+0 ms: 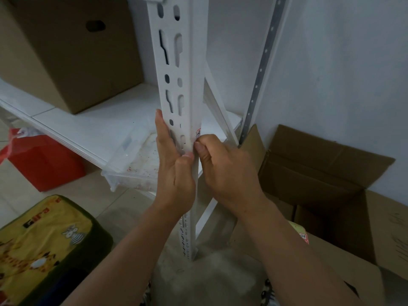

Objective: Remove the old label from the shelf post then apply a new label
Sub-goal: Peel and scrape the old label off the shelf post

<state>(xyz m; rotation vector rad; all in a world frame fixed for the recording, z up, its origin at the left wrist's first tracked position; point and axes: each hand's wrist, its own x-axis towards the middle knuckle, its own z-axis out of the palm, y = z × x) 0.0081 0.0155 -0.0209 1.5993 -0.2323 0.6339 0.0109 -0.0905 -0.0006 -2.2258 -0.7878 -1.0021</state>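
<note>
A white slotted shelf post (176,69) runs upright through the middle of the view. A small white label with red and black print (198,133) sticks to the post's right edge. My left hand (174,171) wraps the post from the left, its thumb pressed on the front edge. My right hand (223,171) is curled against the post's right side, thumb and fingertips pinched at the label's lower end. A second small label sheet with red print (303,235) lies on a box flap beside my right forearm.
A closed cardboard box (66,51) stands on the white shelf (88,124). A clear plastic tub (134,164) sits under the shelf, a red bag (42,164) to its left. An open cardboard box (331,184) is at right, a yellow printed cushion (44,239) at lower left.
</note>
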